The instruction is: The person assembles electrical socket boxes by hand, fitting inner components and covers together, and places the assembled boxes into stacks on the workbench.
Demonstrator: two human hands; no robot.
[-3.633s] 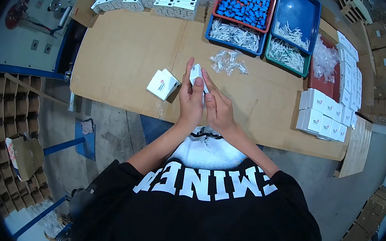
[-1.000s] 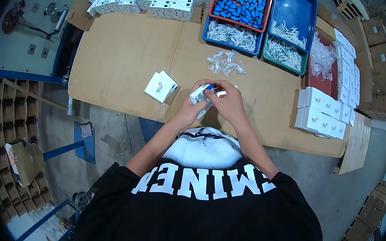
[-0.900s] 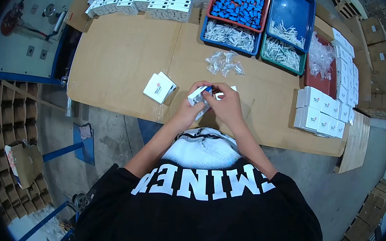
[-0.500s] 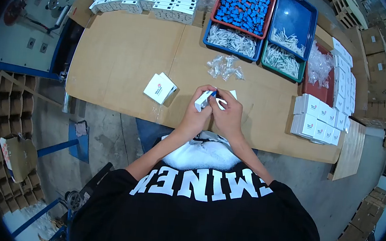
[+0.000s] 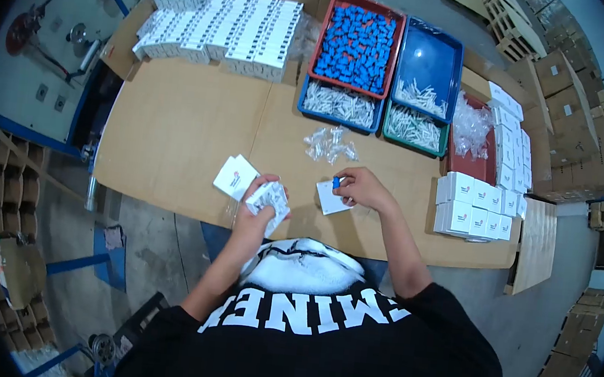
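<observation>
My left hand is closed around a white printed piece, seemingly folded paper, near the table's front edge. Between the fingertips of my right hand is a small blue plastic piece. Just under those fingers a flat white square box lies on the cardboard. Beside my left hand are white square boxes with a small red logo, partly overlapping. Farther back sits a small pile of clear plastic pieces.
A red tray of blue pieces and a blue tray of white sticks stand at the back. Right of them are another blue tray and a green tray. White boxes are stacked right; rows of white cartons stand back left.
My hands have moved apart from holding things together. The left went left with the white printed piece; the right now holds the blue piece over a white box. The camera view has shifted.
</observation>
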